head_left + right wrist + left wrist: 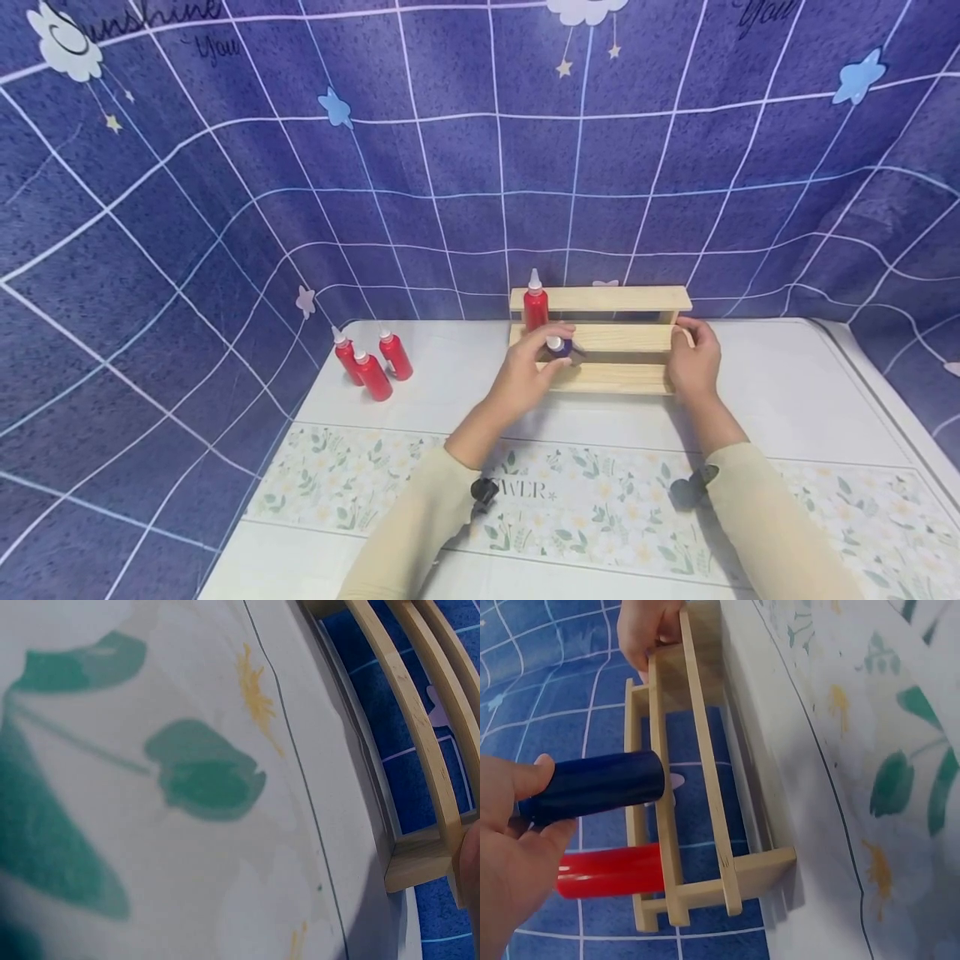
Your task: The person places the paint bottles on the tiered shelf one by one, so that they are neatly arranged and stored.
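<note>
A dark blue bottle (600, 784) with a white cap is held by my left hand (521, 371), thumb and fingers pinching it near the top. Its base overlaps the middle slat of a wooden tiered rack (615, 379) in the left wrist view. Beside it, a red bottle (536, 308) with a white pointed cap stands upright at the rack's left end. My right hand (695, 358) grips the right end of the rack; only a sliver of that hand shows at the edge of the right wrist view.
Three red bottles (376, 377) with white pointed caps stand grouped on the table's left side. The white table (450, 408) has a flowered band across it. Behind the rack hangs a blue curtain (450, 158) with a grid pattern, and it also runs along the left.
</note>
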A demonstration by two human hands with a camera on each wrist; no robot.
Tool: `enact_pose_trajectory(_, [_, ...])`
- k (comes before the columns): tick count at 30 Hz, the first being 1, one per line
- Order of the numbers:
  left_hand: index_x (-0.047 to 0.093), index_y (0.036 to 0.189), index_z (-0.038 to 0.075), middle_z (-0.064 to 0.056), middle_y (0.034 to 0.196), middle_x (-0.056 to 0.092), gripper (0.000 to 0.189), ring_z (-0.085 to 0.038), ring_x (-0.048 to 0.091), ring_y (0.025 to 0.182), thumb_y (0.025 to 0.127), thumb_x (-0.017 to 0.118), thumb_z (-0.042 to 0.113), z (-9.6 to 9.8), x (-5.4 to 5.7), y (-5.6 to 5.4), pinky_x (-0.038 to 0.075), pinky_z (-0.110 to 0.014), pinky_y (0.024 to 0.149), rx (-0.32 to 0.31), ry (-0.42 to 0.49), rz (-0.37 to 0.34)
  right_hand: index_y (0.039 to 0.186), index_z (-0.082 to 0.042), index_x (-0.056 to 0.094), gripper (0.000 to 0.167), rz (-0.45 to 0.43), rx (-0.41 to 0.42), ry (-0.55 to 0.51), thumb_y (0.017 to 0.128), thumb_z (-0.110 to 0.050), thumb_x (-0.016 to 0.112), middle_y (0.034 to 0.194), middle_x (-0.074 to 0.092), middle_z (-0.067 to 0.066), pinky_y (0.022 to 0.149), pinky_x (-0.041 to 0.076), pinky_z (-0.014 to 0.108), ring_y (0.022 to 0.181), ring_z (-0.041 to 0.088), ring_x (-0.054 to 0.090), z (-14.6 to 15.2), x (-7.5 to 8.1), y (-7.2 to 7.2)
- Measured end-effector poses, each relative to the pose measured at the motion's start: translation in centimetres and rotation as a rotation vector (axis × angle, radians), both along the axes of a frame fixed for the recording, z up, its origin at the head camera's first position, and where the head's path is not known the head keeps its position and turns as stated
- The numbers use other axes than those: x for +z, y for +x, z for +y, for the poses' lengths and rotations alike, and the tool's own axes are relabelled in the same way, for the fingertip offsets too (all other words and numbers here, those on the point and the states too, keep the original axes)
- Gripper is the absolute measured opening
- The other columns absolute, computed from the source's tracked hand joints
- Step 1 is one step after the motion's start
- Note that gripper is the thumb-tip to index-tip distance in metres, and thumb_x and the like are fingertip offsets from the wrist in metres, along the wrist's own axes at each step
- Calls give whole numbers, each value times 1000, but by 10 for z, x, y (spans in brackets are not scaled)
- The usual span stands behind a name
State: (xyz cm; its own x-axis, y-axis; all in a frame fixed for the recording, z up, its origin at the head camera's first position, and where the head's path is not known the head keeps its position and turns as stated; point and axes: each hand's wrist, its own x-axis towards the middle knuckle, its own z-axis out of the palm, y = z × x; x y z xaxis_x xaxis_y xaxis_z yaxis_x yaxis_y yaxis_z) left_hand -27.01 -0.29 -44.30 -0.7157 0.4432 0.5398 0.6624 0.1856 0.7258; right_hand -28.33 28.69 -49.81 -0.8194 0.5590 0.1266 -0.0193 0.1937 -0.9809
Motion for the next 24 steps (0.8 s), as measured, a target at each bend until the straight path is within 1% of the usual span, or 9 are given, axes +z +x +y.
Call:
enact_pose_trajectory(3, [65,132,3,-12,144,67,41,-29,61,142,93,75,-1,4,2,1,51,-25,115,35,-53,51,138,4,58,37,14,-4,-3,107,-14,48,154,57,20,133,32,40,154,29,45,0,-1,-1])
enact_pose_trajectory(7, [65,131,4,-11,143,68,40,-29,58,145,92,76,0,9,6,3,44,-29,124,69,-91,97,139,3,57,38,-1,0,-1,108,-16,47,156,55,19,134,30,39,156,27,42,0,-1,0])
enact_pose_trajectory(11, [63,135,6,-11,144,67,44,-28,57,145,93,75,-1,15,7,3,38,-31,128,72,-115,106,141,2,56,39,-15,9,-8,109,-18,46,159,53,18,135,27,39,158,26,40,1,2,1])
enact_pose_trajectory(14, [61,139,8,-10,146,65,47,-27,55,147,95,73,0,20,8,3,38,-32,128,77,-142,105,142,1,56,39,-21,10,-15,110,-18,46,160,52,17,135,26,39,159,25,38,2,3,1])
enact_pose_trajectory(18, [58,145,12,-9,150,63,50,-24,54,148,98,71,4,25,10,2,40,-31,127,101,-182,115,142,1,57,38,-27,9,-25,110,-18,47,160,52,16,135,26,39,159,24,38,2,2,0])
enact_pose_trajectory(22, [56,149,15,-5,152,62,53,-21,55,147,99,70,5,30,11,0,41,-28,126,111,-199,126,141,0,57,38,-26,6,-23,109,-18,47,159,53,16,135,27,38,158,25,40,2,0,-1])
enact_pose_trajectory(24, [55,149,15,-5,152,61,53,-20,55,147,99,69,4,32,13,-1,40,-27,126,109,-201,124,141,0,57,38,-29,5,-16,110,-19,47,160,53,15,135,26,39,158,24,39,2,-1,-2])
